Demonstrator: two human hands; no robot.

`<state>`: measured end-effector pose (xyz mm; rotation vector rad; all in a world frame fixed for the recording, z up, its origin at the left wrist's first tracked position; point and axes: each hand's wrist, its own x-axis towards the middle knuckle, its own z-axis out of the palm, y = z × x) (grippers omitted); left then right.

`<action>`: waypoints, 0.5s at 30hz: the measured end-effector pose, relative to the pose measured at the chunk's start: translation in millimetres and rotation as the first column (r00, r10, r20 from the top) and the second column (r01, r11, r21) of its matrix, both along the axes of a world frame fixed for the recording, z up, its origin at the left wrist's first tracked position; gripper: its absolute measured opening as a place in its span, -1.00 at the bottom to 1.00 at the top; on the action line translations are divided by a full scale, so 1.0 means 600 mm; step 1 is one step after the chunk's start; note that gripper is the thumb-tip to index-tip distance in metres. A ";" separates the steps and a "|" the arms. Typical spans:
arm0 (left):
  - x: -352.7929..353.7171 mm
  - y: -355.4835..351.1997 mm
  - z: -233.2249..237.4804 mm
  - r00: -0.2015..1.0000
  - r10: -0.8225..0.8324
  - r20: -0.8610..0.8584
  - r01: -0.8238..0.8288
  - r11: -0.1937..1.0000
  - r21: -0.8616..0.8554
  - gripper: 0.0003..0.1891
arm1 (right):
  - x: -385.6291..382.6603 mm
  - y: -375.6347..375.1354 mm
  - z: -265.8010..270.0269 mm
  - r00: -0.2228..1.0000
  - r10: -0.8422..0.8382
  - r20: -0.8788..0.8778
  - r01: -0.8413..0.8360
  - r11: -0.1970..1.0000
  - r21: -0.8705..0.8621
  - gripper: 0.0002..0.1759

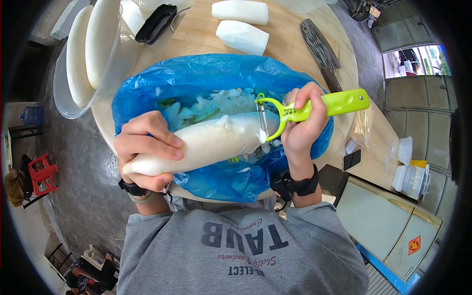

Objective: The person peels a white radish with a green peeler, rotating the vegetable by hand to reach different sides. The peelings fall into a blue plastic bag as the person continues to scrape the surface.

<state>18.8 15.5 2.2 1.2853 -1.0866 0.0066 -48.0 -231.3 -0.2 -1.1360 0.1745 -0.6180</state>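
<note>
A long white radish (211,142) lies tilted over a blue plastic bag (196,66) that holds peelings (211,105). My left hand (147,147) is wrapped round the radish's narrow end. In my right hand (305,123) is a bright green peeler (339,103), its blade against the radish's thick end, where a bit of white peel clings. Beyond the bag, two cut white radish pieces (241,12) lie on a wooden board (196,29). Whole radishes (78,59) stand in a clear plastic tub (61,93) at the left.
A dark patterned knife (318,44) lies at the board's right. A black case (156,23) sits at the back left. To the right are a bag of thin sticks (363,123), a phone (351,160) and plastic containers (410,179). A red stool (43,174) stands on the floor.
</note>
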 end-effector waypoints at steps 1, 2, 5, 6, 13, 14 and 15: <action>0.000 0.000 0.000 1.000 0.001 -0.001 -0.001 1.000 0.001 -0.65 | -0.001 0.002 0.000 0.999 0.046 0.008 -0.046 0.999 0.029 -0.76; 0.000 0.000 0.000 1.000 0.000 0.003 0.000 1.000 0.001 -0.65 | -0.002 0.006 0.000 0.996 0.092 0.018 -0.093 0.994 0.058 -0.77; 0.001 0.000 0.000 1.000 -0.002 0.009 0.002 1.000 0.005 -0.65 | -0.012 0.015 0.018 0.957 0.256 -0.137 -0.258 0.966 0.009 -0.79; 0.001 0.000 0.000 1.000 -0.002 0.007 0.002 1.000 0.006 -0.65 | -0.014 0.017 0.025 0.926 0.307 -0.221 -0.319 0.947 -0.021 -0.80; 0.003 0.001 -0.001 1.000 -0.014 0.009 0.014 1.000 0.010 -0.66 | 0.001 -0.002 0.000 0.999 -0.036 -0.040 0.027 0.978 -0.206 -0.75; 0.003 0.000 -0.001 1.000 -0.014 0.010 0.014 1.000 0.008 -0.66 | 0.000 -0.003 0.000 0.998 -0.028 -0.050 0.022 0.992 -0.122 -0.74; 0.002 0.000 0.000 1.000 -0.013 0.010 0.013 1.000 0.006 -0.65 | 0.000 -0.002 0.000 1.000 -0.002 -0.016 0.001 0.996 -0.087 -0.74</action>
